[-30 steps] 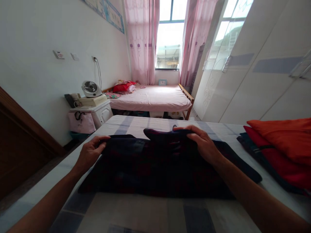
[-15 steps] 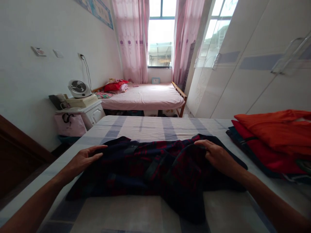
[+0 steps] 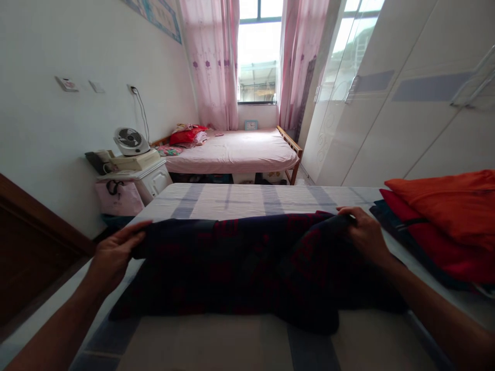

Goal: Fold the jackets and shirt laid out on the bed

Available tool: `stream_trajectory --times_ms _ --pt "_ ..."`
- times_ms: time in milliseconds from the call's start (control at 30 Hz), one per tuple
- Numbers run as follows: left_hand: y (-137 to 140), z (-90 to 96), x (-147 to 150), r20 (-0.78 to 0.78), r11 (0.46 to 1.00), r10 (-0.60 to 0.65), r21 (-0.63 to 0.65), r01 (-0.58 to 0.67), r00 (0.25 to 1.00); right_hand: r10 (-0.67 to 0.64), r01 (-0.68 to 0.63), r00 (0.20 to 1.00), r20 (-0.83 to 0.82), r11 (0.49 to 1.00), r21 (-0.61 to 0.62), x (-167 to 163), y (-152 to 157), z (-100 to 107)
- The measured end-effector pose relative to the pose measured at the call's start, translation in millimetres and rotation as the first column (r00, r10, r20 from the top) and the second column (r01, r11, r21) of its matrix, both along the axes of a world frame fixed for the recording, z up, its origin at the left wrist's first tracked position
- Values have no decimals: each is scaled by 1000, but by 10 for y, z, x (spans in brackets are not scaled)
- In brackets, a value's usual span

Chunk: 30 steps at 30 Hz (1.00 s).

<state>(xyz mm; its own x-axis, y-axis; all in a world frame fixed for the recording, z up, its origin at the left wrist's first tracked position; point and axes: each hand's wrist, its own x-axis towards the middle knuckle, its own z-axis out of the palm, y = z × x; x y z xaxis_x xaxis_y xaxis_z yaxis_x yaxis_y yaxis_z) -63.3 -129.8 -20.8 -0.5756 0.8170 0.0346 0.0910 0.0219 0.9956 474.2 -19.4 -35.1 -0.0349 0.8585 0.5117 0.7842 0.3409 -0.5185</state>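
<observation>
A dark navy and red plaid garment, which looks like a shirt (image 3: 240, 268), stretches sideways across the near bed, its far edge lifted. At its upper left corner my left hand (image 3: 116, 255) pinches the cloth between thumb and fingers. My right hand (image 3: 365, 232) grips the upper right part of the same edge. The cloth is drawn fairly straight between both hands. Its lower edge rests on the sheet, with one flap hanging lower toward the right. Shadow hides most details of the garment.
The bed under the garment has a white and blue checked sheet (image 3: 209, 342). At right lies a stack of folded clothes (image 3: 448, 221), orange on top. Beyond stands a pink-covered bed (image 3: 240, 152). A fan (image 3: 130, 140) sits on a cabinet at left; a white wardrobe (image 3: 394, 118) lines the right.
My hands have closed on the shirt's far edge and moved farther apart. That edge is now raised and pulled straighter, and the lower flap has drawn up slightly.
</observation>
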Motion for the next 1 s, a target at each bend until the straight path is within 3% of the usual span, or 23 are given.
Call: stream_trajectory --times_ms 67,133,167,267,333,467,533,600,667,767,833,1000 --pt "-105 -97 57 41 972 -91 -213 97 995 -12 10 1000 -15 990 -137 53 23 -141" --pt "-149 -118 110 112 940 -117 -307 146 987 -27 23 1000 -16 972 -234 61 43 -195" --pt "-147 -95 126 137 954 -99 -268 133 986 -40 34 999 -23 971 -238 50 49 -179" --pt "-96 39 112 154 999 -38 14 37 987 -82 73 995 -59 988 -132 11 46 -58" --pt "-79 89 67 101 997 -24 77 16 995 -76 73 996 -37 993 -88 24 39 -36" --pt "-131 9 -3 -72 969 -150 -211 132 986 68 -44 988 136 983 -176 139 32 -248" --pt "-149 -21 -4 -95 931 -238 -307 199 967 109 -80 967 231 988 -130 157 -8 -315" --pt "-135 16 11 -158 915 -274 -346 207 949 139 -130 935 326 990 -47 100 -121 -242" --pt "-94 100 28 -257 915 -279 -364 175 925 247 -241 885 395 968 -65 -26 -322 -48" --pt "-16 215 38 -356 907 -299 -394 148 885 521 -420 763 382 849 -320 -266 -725 241" --pt "25 240 31 -385 896 -329 -415 156 862 604 -448 700 381 787 -424 -408 -968 296" --pt "107 247 -10 -432 878 -357 -457 140 828 568 -424 608 555 823 -378 -619 -1187 163"
